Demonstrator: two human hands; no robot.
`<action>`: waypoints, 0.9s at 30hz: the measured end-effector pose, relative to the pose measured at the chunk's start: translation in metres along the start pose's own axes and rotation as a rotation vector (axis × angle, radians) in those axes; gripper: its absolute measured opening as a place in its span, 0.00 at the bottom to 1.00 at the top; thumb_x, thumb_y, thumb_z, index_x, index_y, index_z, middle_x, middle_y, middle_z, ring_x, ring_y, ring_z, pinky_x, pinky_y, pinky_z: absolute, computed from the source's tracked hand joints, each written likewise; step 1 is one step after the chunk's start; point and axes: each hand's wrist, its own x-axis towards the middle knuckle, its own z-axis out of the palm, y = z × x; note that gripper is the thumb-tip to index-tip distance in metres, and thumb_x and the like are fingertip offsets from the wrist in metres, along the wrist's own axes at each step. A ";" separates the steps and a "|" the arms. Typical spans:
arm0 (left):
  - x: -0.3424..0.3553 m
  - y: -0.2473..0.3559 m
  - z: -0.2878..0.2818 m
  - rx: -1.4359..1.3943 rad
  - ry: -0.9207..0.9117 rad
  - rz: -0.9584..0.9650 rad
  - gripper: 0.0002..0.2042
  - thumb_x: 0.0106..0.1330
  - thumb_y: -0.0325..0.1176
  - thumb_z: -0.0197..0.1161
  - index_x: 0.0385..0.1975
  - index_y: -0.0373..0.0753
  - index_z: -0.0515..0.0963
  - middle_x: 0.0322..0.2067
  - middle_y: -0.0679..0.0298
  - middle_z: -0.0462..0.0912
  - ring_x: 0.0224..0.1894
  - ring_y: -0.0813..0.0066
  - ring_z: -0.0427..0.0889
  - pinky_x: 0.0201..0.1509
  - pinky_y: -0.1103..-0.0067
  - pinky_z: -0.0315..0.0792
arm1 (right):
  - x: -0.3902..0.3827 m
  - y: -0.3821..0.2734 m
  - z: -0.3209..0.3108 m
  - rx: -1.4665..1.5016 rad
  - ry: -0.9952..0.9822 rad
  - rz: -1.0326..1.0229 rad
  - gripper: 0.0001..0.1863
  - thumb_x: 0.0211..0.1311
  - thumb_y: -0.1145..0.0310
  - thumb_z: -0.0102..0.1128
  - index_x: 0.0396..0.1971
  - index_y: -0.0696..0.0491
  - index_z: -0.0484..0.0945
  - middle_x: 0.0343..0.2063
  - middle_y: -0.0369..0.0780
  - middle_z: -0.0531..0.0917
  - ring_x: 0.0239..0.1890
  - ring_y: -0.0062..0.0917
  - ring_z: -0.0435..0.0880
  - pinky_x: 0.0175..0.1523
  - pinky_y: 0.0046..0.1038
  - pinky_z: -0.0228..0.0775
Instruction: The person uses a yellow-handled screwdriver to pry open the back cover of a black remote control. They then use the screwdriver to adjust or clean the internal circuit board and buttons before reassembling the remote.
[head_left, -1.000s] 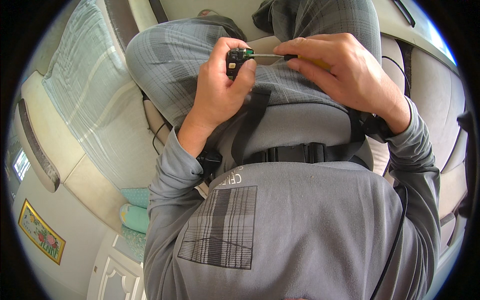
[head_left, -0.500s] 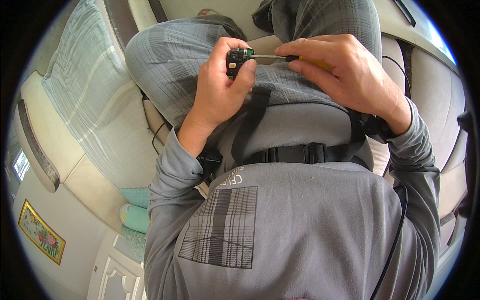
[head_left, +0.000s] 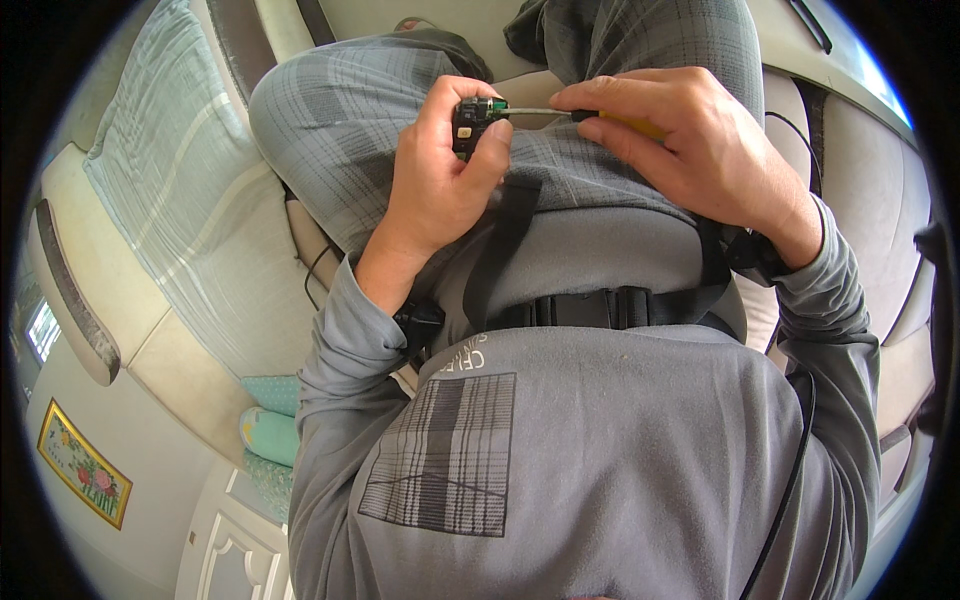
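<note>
Above my lap, my left hand (head_left: 452, 165) grips a small black device (head_left: 466, 130) between thumb and fingers. The device has a pale square on its side and a bit of green at its top right; its exact kind cannot be made out. My right hand (head_left: 690, 135) is closed around a screwdriver (head_left: 630, 124) with a yellow and black handle. Its metal shaft lies nearly level and points left, its tip meeting the device's right side by my left thumb. My left fingers hide the device's far side, and my right palm covers most of the handle.
I sit on a beige sofa (head_left: 845, 200) with plaid trousers (head_left: 340, 110) under my hands. A black strap with a buckle (head_left: 600, 308) crosses my waist. A pale green cloth (head_left: 190, 180) covers the seat at left. A thin black cable (head_left: 795, 470) runs along my right side.
Hardly anything differs. Both hands stay in place, with the screwdriver tip still at the device; at most my right fingers have shifted very slightly.
</note>
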 end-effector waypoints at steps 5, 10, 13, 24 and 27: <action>-0.001 0.000 0.000 0.000 0.006 -0.015 0.12 0.73 0.35 0.63 0.48 0.37 0.73 0.21 0.68 0.80 0.23 0.84 0.79 0.28 0.82 0.73 | 0.000 0.002 0.001 -0.015 0.006 -0.018 0.14 0.71 0.71 0.64 0.53 0.58 0.85 0.34 0.48 0.88 0.30 0.35 0.88 0.39 0.32 0.82; 0.000 -0.002 0.000 -0.001 0.025 -0.005 0.11 0.73 0.34 0.64 0.48 0.36 0.73 0.22 0.68 0.80 0.23 0.84 0.79 0.29 0.81 0.73 | 0.002 0.000 0.002 -0.033 0.010 -0.021 0.14 0.70 0.72 0.65 0.52 0.58 0.85 0.34 0.48 0.88 0.30 0.37 0.88 0.39 0.33 0.82; -0.001 -0.003 0.000 -0.013 0.032 -0.024 0.11 0.73 0.34 0.64 0.48 0.36 0.73 0.22 0.68 0.80 0.23 0.84 0.79 0.29 0.81 0.74 | 0.003 -0.001 0.001 -0.068 0.001 -0.040 0.14 0.70 0.72 0.64 0.52 0.59 0.85 0.34 0.49 0.88 0.31 0.38 0.89 0.39 0.33 0.83; -0.002 0.002 -0.001 0.035 -0.026 -0.036 0.10 0.75 0.32 0.60 0.49 0.36 0.71 0.25 0.66 0.80 0.25 0.83 0.79 0.31 0.82 0.74 | 0.000 -0.002 0.005 -0.018 0.010 -0.037 0.14 0.71 0.72 0.64 0.53 0.60 0.85 0.35 0.49 0.89 0.32 0.37 0.90 0.41 0.33 0.84; -0.003 0.002 -0.003 0.055 -0.051 -0.043 0.09 0.77 0.31 0.58 0.50 0.36 0.70 0.26 0.65 0.81 0.26 0.82 0.79 0.32 0.82 0.75 | 0.000 -0.001 0.004 -0.014 0.004 -0.032 0.14 0.71 0.72 0.64 0.53 0.60 0.84 0.35 0.49 0.89 0.32 0.37 0.90 0.40 0.33 0.84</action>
